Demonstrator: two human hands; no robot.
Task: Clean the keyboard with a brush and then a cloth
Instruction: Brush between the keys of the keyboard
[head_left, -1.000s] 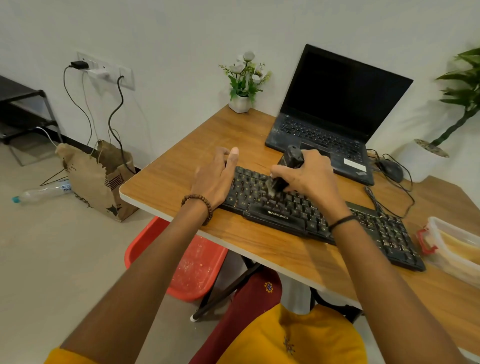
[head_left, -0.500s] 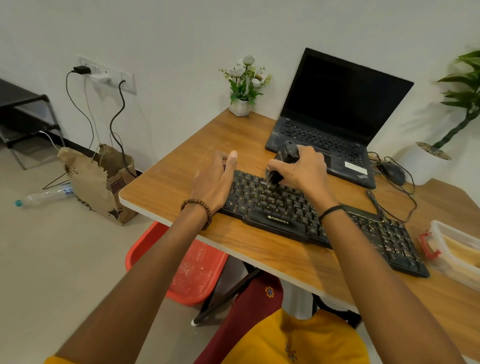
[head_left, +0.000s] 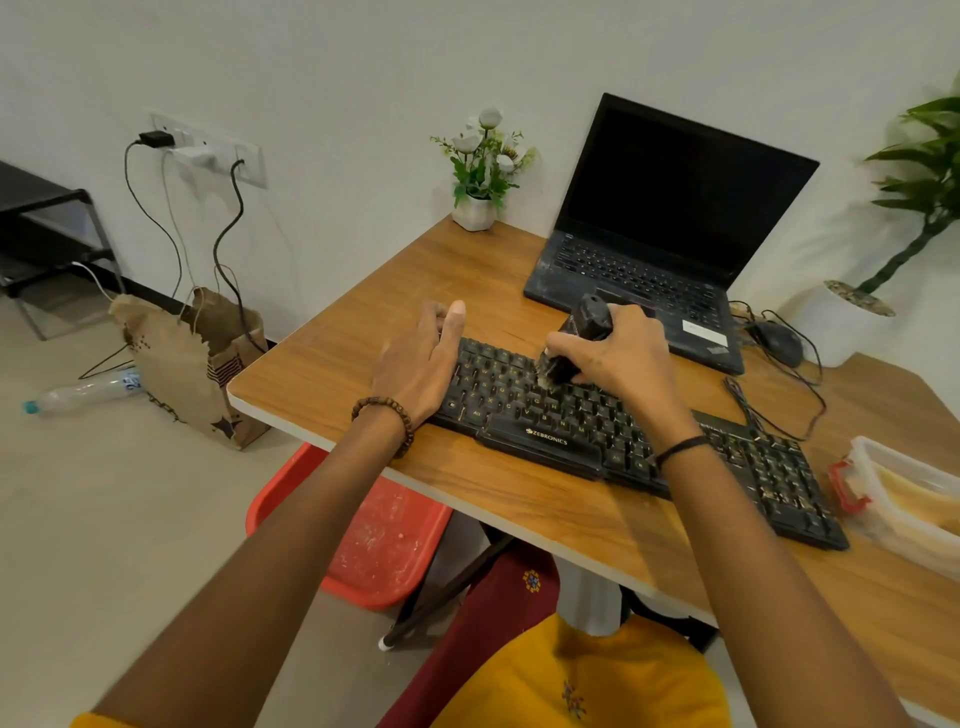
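Keyboard (head_left: 545, 441) lies along the surface's (head_left: 363, 343) near edge. Your right hand (head_left: 628, 358) grips the brush (head_left: 587, 319), bristles on its keys. Your left hand (head_left: 415, 364) rests flat on its left end.

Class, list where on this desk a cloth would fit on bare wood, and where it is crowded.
Bare wood: the back-left corner of the desk, bordered by the flower pot, laptop, keyboard and left hand; also the front strip between the keyboard and the desk's near edge. Crowded: the right side, with mouse, cables and container.
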